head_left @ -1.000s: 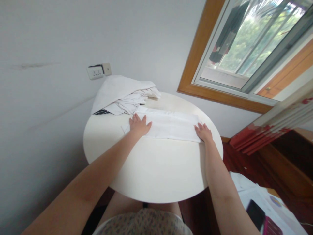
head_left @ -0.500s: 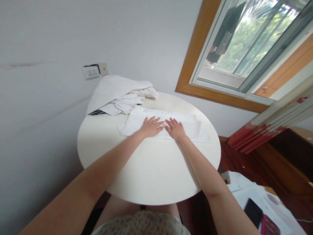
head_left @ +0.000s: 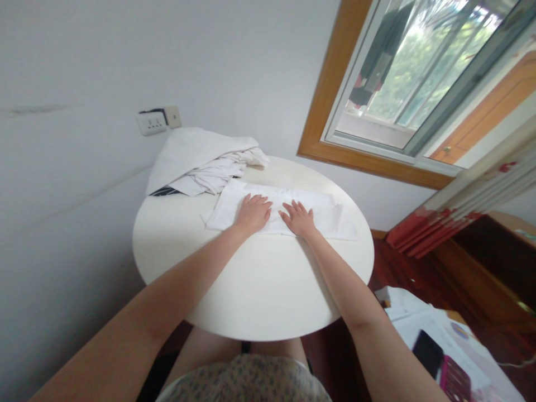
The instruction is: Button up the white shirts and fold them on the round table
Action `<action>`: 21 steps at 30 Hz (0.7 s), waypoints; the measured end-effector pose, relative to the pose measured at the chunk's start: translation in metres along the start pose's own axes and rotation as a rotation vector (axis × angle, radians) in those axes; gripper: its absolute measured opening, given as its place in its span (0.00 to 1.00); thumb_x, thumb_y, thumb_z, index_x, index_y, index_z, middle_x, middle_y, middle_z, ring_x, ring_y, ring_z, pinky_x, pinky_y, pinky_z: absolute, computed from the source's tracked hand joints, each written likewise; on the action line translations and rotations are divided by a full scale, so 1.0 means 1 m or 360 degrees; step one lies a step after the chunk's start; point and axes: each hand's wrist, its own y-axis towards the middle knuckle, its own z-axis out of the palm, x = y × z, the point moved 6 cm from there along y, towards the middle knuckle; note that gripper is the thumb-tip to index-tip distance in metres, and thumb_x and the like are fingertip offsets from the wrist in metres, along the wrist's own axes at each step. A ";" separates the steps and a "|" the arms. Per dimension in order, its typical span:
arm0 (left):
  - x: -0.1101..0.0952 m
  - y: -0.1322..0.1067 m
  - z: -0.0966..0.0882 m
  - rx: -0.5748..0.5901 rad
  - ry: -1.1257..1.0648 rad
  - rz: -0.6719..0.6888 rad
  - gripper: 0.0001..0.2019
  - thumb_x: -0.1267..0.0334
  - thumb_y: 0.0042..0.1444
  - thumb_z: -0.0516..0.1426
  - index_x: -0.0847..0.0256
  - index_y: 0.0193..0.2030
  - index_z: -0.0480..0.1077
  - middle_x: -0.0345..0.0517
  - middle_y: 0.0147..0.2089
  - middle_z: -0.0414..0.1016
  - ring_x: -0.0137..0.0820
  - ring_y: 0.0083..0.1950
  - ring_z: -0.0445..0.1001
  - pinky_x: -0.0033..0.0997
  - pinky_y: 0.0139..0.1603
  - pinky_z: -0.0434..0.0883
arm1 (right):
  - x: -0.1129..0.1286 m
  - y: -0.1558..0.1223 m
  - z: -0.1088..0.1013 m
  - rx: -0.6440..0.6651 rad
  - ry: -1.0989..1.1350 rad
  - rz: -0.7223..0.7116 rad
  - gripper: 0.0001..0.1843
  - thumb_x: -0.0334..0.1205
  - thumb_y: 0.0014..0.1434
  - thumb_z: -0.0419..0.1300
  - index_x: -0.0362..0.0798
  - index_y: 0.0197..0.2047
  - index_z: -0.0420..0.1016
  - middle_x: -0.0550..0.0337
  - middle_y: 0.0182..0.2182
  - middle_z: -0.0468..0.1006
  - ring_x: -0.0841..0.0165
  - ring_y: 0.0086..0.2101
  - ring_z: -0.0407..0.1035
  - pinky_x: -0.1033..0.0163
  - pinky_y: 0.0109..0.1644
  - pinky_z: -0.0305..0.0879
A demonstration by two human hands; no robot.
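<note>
A white cloth (head_left: 226, 207), folded into a long flat strip, lies across the middle of the round white table (head_left: 259, 290). On its left half my left hand (head_left: 253, 213) rests palm down, fingers stretched out. My right hand (head_left: 298, 218) presses flat just right of the cloth's middle, its fingers spread. A narrow strip of cloth shows between the two hands. Small wrinkles run near the fingertips, and the cloth's right end reaches toward the table's right side.
A heap of white fabric (head_left: 201, 156) sits at the table's back left, against the wall by a socket (head_left: 151, 123). A wood-framed window (head_left: 318, 151) is behind on the right. Papers (head_left: 427, 318), a black phone (head_left: 427, 353) and a pink-edged object (head_left: 456, 382) lie at lower right.
My left hand has slid a little to the left over the cloth, widening the space between the hands. My right hand stays nearly in place. The view has shifted slightly.
</note>
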 end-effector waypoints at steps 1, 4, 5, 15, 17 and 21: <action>0.003 -0.002 -0.007 -0.0055 0.0012 0.0008 0.20 0.61 0.64 0.45 0.55 0.58 0.70 0.47 0.64 0.66 0.38 0.67 0.57 0.48 0.70 0.45 | -0.002 -0.002 0.000 0.0008 0.0009 0.0031 0.33 0.63 0.66 0.35 0.61 0.69 0.51 0.58 0.70 0.46 0.57 0.68 0.40 0.34 0.66 0.38; 0.023 -0.004 -0.017 -0.0125 0.0018 -0.0023 0.19 0.63 0.63 0.46 0.56 0.57 0.71 0.47 0.63 0.68 0.38 0.66 0.60 0.46 0.69 0.50 | -0.013 -0.008 0.000 0.0019 0.0022 0.0167 0.34 0.63 0.66 0.34 0.61 0.69 0.51 0.57 0.70 0.45 0.55 0.68 0.39 0.30 0.64 0.38; 0.031 -0.004 -0.016 -0.0125 0.0007 -0.0045 0.19 0.63 0.63 0.47 0.56 0.57 0.71 0.48 0.62 0.68 0.38 0.65 0.61 0.45 0.68 0.53 | -0.020 -0.011 -0.001 0.0009 0.0023 0.0247 0.34 0.63 0.66 0.33 0.60 0.69 0.51 0.56 0.70 0.45 0.54 0.67 0.39 0.29 0.63 0.38; 0.047 -0.001 0.011 -0.0042 0.0027 -0.0010 0.20 0.55 0.64 0.47 0.52 0.61 0.68 0.48 0.67 0.62 0.43 0.68 0.57 0.49 0.67 0.55 | -0.065 -0.039 -0.026 0.0075 -0.0183 0.0149 0.36 0.66 0.63 0.38 0.58 0.69 0.53 0.52 0.69 0.50 0.48 0.66 0.43 0.28 0.62 0.38; 0.048 -0.001 0.009 -0.0060 0.0070 -0.0061 0.20 0.55 0.64 0.47 0.53 0.60 0.69 0.50 0.66 0.62 0.46 0.68 0.57 0.51 0.66 0.54 | -0.071 -0.045 -0.027 0.0115 -0.0213 -0.0094 0.35 0.66 0.63 0.40 0.62 0.69 0.50 0.57 0.70 0.44 0.51 0.68 0.37 0.32 0.65 0.35; 0.061 -0.002 0.004 -0.0097 0.0121 -0.0195 0.20 0.56 0.64 0.48 0.54 0.58 0.70 0.51 0.64 0.66 0.48 0.67 0.58 0.53 0.65 0.55 | -0.093 -0.046 -0.017 0.0213 -0.0094 -0.0059 0.37 0.67 0.63 0.39 0.63 0.71 0.44 0.60 0.71 0.42 0.54 0.68 0.35 0.32 0.65 0.38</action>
